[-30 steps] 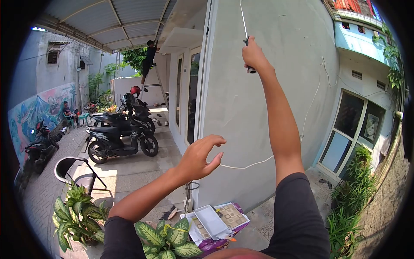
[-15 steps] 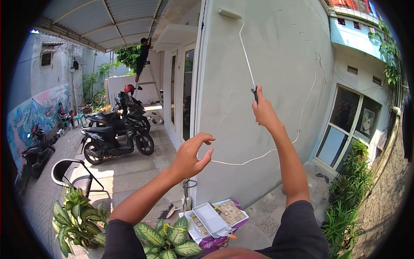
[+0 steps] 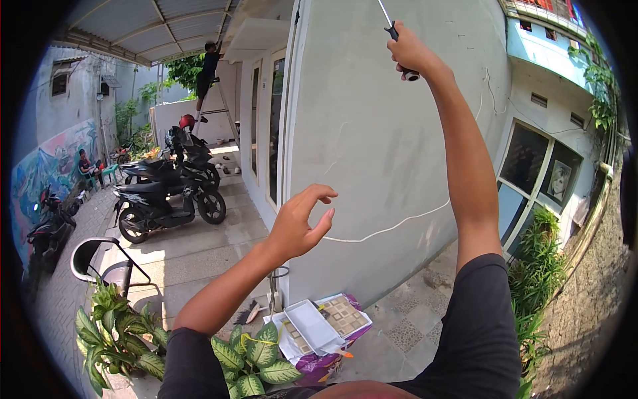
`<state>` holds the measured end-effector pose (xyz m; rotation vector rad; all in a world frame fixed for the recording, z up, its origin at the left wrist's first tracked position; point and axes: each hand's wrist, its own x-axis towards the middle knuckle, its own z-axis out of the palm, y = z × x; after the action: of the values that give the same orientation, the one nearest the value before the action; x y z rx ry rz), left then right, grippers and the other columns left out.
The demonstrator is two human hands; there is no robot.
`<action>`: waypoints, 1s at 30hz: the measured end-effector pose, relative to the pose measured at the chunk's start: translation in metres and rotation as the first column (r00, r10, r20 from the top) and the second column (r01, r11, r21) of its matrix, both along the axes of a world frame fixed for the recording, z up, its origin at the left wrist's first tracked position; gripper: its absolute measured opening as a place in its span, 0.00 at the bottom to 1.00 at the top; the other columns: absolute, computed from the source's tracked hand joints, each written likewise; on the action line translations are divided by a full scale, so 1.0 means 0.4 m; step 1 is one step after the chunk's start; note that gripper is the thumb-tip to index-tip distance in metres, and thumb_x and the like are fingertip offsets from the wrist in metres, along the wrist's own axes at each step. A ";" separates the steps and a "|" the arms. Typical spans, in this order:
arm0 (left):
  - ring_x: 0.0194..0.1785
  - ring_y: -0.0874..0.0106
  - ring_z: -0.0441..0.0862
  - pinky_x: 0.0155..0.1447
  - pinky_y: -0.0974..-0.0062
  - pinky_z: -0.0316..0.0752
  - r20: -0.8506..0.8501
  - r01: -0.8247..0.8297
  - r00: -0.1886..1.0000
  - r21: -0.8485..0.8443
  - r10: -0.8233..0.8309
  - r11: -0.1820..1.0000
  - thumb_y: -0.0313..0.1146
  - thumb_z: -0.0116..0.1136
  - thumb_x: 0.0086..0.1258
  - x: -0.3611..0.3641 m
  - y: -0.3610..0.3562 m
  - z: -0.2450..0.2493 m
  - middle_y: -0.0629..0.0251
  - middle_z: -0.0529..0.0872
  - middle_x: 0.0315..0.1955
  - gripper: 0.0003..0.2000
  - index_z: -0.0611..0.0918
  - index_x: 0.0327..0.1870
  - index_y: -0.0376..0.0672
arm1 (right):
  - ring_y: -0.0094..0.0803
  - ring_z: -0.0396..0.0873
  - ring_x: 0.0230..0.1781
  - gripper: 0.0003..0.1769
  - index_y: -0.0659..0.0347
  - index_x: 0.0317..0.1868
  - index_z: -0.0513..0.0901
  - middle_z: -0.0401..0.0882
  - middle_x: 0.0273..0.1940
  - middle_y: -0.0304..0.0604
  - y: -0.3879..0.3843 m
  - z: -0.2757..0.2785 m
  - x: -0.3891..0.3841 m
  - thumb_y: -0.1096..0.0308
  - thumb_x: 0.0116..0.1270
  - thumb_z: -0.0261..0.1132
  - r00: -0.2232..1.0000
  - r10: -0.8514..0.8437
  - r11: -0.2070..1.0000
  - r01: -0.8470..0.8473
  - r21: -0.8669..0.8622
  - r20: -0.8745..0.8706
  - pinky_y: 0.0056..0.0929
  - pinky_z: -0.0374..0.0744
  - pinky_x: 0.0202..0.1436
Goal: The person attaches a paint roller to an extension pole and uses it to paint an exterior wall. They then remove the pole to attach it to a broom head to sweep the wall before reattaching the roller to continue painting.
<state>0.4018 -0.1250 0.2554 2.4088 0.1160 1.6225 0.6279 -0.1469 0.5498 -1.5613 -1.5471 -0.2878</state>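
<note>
My right hand (image 3: 412, 52) is raised high and wrapped round the black handle of a paint roller (image 3: 385, 13). Only the handle and part of the metal rod show; the roller head lies beyond the top edge of the view. My left hand (image 3: 304, 221) hangs in front of the grey-green wall (image 3: 372, 153), fingers curved and apart, holding nothing. A thin white cable (image 3: 392, 224) runs across the wall behind it. Below stands a white paint tray (image 3: 316, 324) on a patterned, purple-edged surface, with an orange-tipped tool (image 3: 345, 354) beside it.
Leafy potted plants (image 3: 249, 359) and a chair (image 3: 116, 272) are at the lower left. Motorbikes (image 3: 166, 203) stand further back. One person (image 3: 207, 73) is on a ladder (image 3: 229, 113); another person (image 3: 88, 166) sits by the mural. Green plants (image 3: 531, 266) line the right side.
My right hand has moved up with the roller, whose head has left the view. My left hand stays raised with curved fingers. The camera view has shifted slightly.
</note>
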 end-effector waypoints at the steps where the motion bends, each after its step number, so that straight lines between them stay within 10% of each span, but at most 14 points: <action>1: 0.47 0.67 0.83 0.55 0.71 0.75 0.006 0.001 1.000 0.001 -0.001 1.000 0.24 0.57 0.66 0.002 -0.005 0.001 0.58 0.83 0.46 0.14 0.79 0.52 0.37 | 0.26 0.71 0.18 0.34 0.55 0.76 0.51 0.68 0.26 0.40 -0.001 -0.017 -0.001 0.68 0.71 0.48 1.000 -0.008 1.000 0.008 -0.013 0.005 0.33 0.76 0.19; 5: 0.46 0.67 0.83 0.54 0.71 0.75 -0.004 -0.002 1.000 -0.028 0.002 1.000 0.24 0.57 0.65 -0.015 -0.018 -0.031 0.58 0.84 0.45 0.13 0.79 0.51 0.37 | 0.30 0.70 0.13 0.35 0.57 0.77 0.48 0.70 0.23 0.43 -0.064 -0.348 0.031 0.70 0.72 0.47 0.999 -0.022 0.996 0.018 -0.091 -0.046 0.33 0.75 0.15; 8: 0.45 0.67 0.83 0.53 0.71 0.75 -0.052 -0.058 0.997 -0.072 0.054 0.996 0.24 0.57 0.65 -0.032 -0.006 -0.091 0.58 0.84 0.44 0.12 0.80 0.49 0.37 | 0.66 0.77 0.25 0.38 0.62 0.77 0.46 0.76 0.23 0.64 -0.120 -0.693 0.031 0.73 0.71 0.53 0.999 -0.013 0.992 0.018 -0.123 0.041 0.54 0.74 0.32; 10: 0.44 0.67 0.83 0.51 0.71 0.76 -0.035 -0.062 0.998 -0.078 0.059 0.995 0.23 0.57 0.65 -0.045 0.002 -0.109 0.57 0.85 0.44 0.11 0.80 0.48 0.36 | 0.65 0.78 0.27 0.38 0.65 0.77 0.47 0.77 0.24 0.67 -0.173 -0.841 0.008 0.73 0.71 0.54 0.996 -0.041 0.984 0.053 -0.169 0.077 0.56 0.74 0.33; 14: 0.42 0.68 0.83 0.47 0.73 0.76 0.127 -0.037 0.991 -0.034 0.041 0.999 0.20 0.56 0.64 -0.060 0.009 -0.080 0.56 0.85 0.43 0.09 0.80 0.44 0.35 | 0.63 0.78 0.26 0.37 0.63 0.77 0.48 0.77 0.27 0.65 -0.175 -0.816 0.012 0.73 0.71 0.53 0.998 -0.046 0.992 0.050 -0.113 0.036 0.51 0.74 0.32; 18: 0.39 0.66 0.83 0.47 0.73 0.77 0.202 -0.038 0.979 0.019 0.033 0.999 0.18 0.55 0.62 -0.063 -0.009 -0.060 0.55 0.84 0.42 0.09 0.79 0.43 0.35 | 0.34 0.77 0.19 0.35 0.62 0.77 0.49 0.77 0.30 0.50 -0.077 -0.452 0.022 0.70 0.72 0.49 0.999 -0.049 0.994 0.049 -0.102 -0.003 0.35 0.77 0.17; 22: 0.38 0.67 0.83 0.46 0.73 0.77 0.226 -0.051 0.973 0.031 0.043 0.998 0.18 0.55 0.62 -0.054 -0.012 -0.050 0.55 0.84 0.41 0.09 0.79 0.42 0.35 | 0.29 0.72 0.18 0.31 0.60 0.74 0.52 0.68 0.26 0.41 0.014 -0.085 0.017 0.69 0.71 0.47 0.999 -0.041 0.999 0.041 0.030 0.014 0.33 0.76 0.17; 28: 0.37 0.69 0.83 0.45 0.74 0.77 0.275 -0.060 0.960 0.031 0.049 0.998 0.18 0.53 0.63 -0.066 -0.009 -0.056 0.56 0.84 0.41 0.08 0.80 0.41 0.35 | 0.32 0.73 0.14 0.37 0.56 0.78 0.45 0.73 0.23 0.46 -0.028 -0.391 0.040 0.70 0.71 0.48 0.999 -0.033 0.995 0.030 -0.098 -0.029 0.36 0.75 0.14; 30: 0.36 0.69 0.83 0.44 0.74 0.76 0.227 -0.056 0.972 -0.033 0.062 0.998 0.18 0.53 0.63 -0.078 -0.009 -0.077 0.57 0.84 0.37 0.07 0.80 0.40 0.35 | 0.59 0.76 0.21 0.37 0.64 0.77 0.46 0.75 0.22 0.62 -0.021 -0.640 0.086 0.74 0.71 0.52 0.999 -0.003 0.999 0.006 -0.043 0.051 0.51 0.74 0.28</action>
<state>0.3706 -0.1285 0.2245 2.1995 0.1688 1.8978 0.6623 -0.1553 0.2938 -1.6021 -1.5985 -0.3003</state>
